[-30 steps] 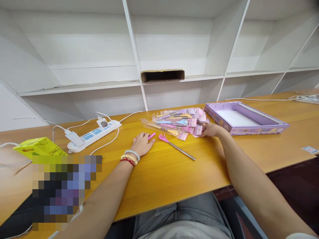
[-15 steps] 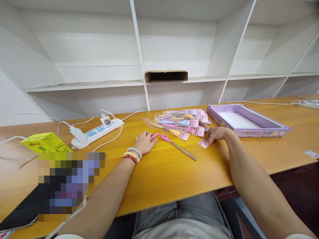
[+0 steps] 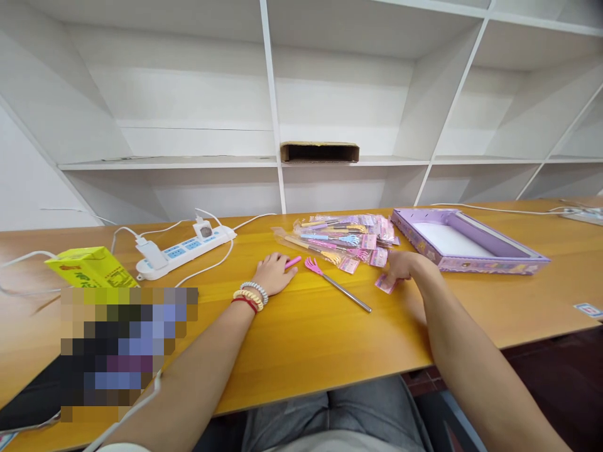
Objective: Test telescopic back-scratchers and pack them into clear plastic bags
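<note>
My left hand (image 3: 274, 274) rests on the table, closed round a short pink stick (image 3: 293, 262) that pokes out between thumb and forefinger. Just right of it lies a back scratcher (image 3: 346, 294) with a pink claw head and a metal handle, touched by neither hand. My right hand (image 3: 401, 267) is turned down with its fingers on a small pink printed card (image 3: 385, 284) flat on the table. Part of the card and the fingertips are hidden. Behind both hands is a pile of back scratchers (image 3: 346, 240) in clear bags with pink cards.
A shallow purple box (image 3: 490, 263) stands at the back right. To the left are a white power strip (image 3: 188, 251) with plugs and cords, a yellow carton (image 3: 94, 267) and a blurred-out patch over a dark object. White shelves hold a cardboard box (image 3: 320, 152).
The view has tilted up slightly. My right hand has shifted a little left and its fingers now point further down at the card. My left hand stays in place.
</note>
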`<state>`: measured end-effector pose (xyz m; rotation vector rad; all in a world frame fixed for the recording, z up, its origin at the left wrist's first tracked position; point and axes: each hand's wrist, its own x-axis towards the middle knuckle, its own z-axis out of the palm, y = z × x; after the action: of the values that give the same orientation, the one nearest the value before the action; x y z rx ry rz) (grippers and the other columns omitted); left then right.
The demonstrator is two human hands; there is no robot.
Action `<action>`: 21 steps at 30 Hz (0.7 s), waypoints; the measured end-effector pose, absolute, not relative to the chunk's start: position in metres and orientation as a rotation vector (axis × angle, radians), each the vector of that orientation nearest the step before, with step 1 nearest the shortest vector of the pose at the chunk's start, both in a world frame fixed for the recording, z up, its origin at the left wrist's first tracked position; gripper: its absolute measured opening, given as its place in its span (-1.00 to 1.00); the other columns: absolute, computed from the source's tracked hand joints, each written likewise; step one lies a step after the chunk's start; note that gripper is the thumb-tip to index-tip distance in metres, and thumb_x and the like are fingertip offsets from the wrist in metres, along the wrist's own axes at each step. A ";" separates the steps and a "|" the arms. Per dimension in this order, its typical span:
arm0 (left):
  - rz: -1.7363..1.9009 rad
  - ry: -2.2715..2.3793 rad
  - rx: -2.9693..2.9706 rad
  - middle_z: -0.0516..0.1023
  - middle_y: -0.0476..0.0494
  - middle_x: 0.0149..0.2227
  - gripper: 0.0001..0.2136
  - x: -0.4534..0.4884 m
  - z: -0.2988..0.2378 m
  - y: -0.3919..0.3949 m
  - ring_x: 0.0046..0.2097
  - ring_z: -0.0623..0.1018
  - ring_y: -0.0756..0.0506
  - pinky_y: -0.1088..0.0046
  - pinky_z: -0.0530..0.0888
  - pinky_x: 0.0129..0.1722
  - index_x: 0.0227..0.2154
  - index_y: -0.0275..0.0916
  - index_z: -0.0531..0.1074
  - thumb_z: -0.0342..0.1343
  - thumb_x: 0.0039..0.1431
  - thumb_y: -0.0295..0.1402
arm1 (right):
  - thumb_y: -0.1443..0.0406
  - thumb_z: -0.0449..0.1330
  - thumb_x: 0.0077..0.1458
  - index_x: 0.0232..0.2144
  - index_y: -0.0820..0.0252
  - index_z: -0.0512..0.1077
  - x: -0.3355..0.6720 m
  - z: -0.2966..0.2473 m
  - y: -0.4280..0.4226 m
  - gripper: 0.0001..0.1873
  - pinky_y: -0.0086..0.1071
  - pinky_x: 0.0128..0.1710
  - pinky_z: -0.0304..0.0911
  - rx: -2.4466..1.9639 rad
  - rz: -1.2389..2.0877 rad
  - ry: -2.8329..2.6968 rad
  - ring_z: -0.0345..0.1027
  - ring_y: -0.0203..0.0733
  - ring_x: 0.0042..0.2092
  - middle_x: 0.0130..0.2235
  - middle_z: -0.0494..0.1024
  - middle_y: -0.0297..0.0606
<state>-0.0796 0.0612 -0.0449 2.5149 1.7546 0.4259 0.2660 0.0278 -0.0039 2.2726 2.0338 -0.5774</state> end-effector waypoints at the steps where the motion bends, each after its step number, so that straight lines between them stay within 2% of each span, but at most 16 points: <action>1: 0.423 1.754 2.521 0.37 -0.23 -0.07 -0.58 -0.079 -0.045 0.061 0.01 0.34 -0.23 0.15 0.24 -0.03 -0.08 -0.16 0.35 -0.17 0.15 -0.03 | 0.23 0.42 -0.59 -0.50 0.27 0.46 0.266 -0.003 0.028 -0.55 -0.42 -0.51 0.21 2.235 -0.606 2.027 0.36 -0.21 -0.47 -0.57 0.44 -0.30; 5: 0.413 1.767 2.527 0.37 -0.25 -0.07 -0.57 -0.079 -0.045 0.063 0.02 0.34 -0.24 0.15 0.24 -0.03 -0.07 -0.18 0.35 -0.15 0.14 -0.04 | 0.19 0.39 -0.49 -0.51 0.25 0.43 0.271 -0.001 0.029 -0.60 -0.44 -0.55 0.12 2.142 -0.858 1.974 0.26 -0.28 -0.53 -0.62 0.36 -0.37; 10: 0.418 1.777 2.525 0.38 -0.26 -0.06 -0.56 -0.079 -0.045 0.064 0.01 0.34 -0.24 0.16 0.24 -0.03 -0.06 -0.18 0.36 -0.14 0.13 -0.04 | 0.00 0.27 -0.29 -0.69 0.21 0.26 0.269 0.004 0.031 -0.58 -0.43 -0.59 -0.03 2.214 -0.696 2.048 0.10 -0.34 -0.59 -0.66 0.22 -0.38; 14: 0.408 1.797 2.514 0.38 -0.26 -0.05 -0.56 -0.078 -0.043 0.064 0.02 0.34 -0.24 0.16 0.24 -0.02 -0.07 -0.18 0.37 -0.12 0.12 -0.04 | -0.04 0.17 -0.17 -0.72 0.20 0.17 0.252 0.007 0.029 -0.53 -0.43 -0.57 -0.09 2.016 -0.636 2.343 0.02 -0.37 -0.57 -0.65 0.15 -0.39; 21: 0.431 1.779 2.518 0.40 -0.27 -0.06 -0.55 -0.080 -0.043 0.066 0.01 0.35 -0.25 0.15 0.24 -0.01 -0.07 -0.19 0.37 -0.12 0.10 -0.03 | -0.03 0.15 -0.13 -0.71 0.22 0.20 0.205 -0.008 0.025 -0.53 -0.42 -0.57 -0.15 1.731 -0.684 2.558 -0.01 -0.39 -0.58 -0.66 0.15 -0.40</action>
<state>-0.0804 0.0663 -0.0432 2.5178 1.7786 0.4310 0.2052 0.0254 -0.0077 1.7311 2.5575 -0.6841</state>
